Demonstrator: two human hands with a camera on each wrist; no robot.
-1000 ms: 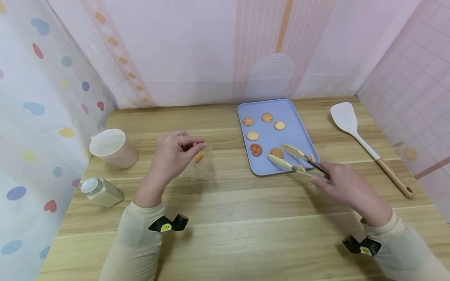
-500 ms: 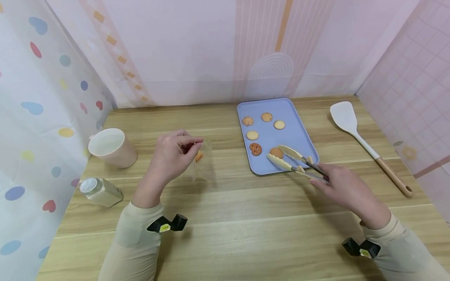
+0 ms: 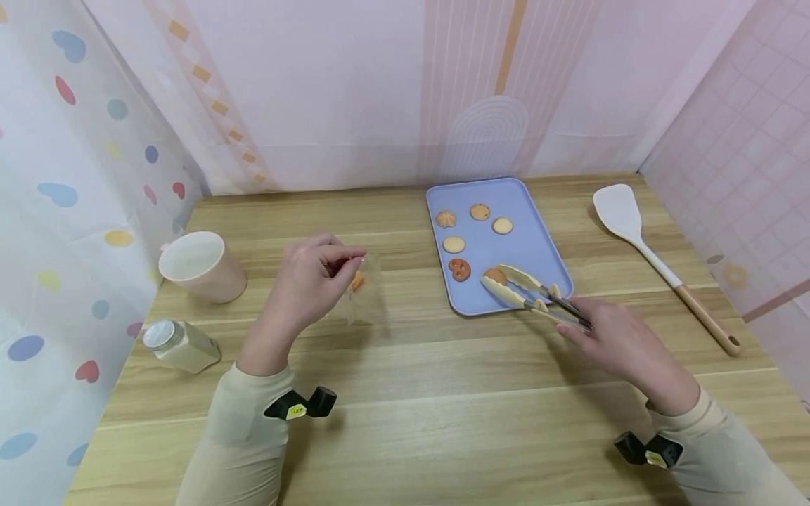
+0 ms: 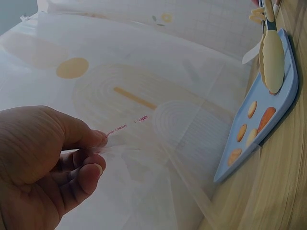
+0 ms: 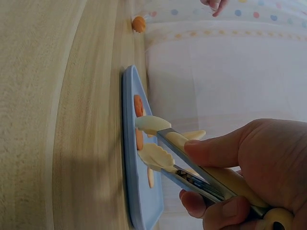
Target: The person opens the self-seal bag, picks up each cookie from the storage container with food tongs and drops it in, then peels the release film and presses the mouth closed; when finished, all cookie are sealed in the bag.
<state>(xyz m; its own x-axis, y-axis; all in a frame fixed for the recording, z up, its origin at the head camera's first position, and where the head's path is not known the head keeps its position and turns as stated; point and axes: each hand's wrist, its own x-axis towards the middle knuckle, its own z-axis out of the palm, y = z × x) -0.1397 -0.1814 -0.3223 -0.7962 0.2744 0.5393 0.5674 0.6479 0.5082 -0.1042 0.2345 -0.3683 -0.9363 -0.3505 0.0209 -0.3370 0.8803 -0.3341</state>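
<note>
My left hand (image 3: 316, 284) pinches the top edge of a clear plastic bag (image 3: 370, 302) between thumb and fingers. Red print runs along the bag's edge in the left wrist view. An orange-brown cookie (image 3: 357, 282) shows low in the bag. My right hand (image 3: 623, 344) grips tongs (image 3: 504, 292) with scalloped cream heads and metal arms. Their two heads straddle a round brown cookie (image 3: 495, 276) at the near end of the blue tray (image 3: 531, 242). The right wrist view has this cookie (image 5: 139, 139) between the heads, partly hidden.
Several other cookies lie on the tray, including a pretzel-shaped one (image 3: 459, 270) beside the tongs. A pink cup (image 3: 218, 274) and a capped jar (image 3: 190, 349) stand at left. A white spatula (image 3: 623, 211) with a wooden handle lies at right.
The tongs' heads have drawn closer together around the round brown cookie, which sits slightly farther left. My left hand and the bag have stayed nearly still.
</note>
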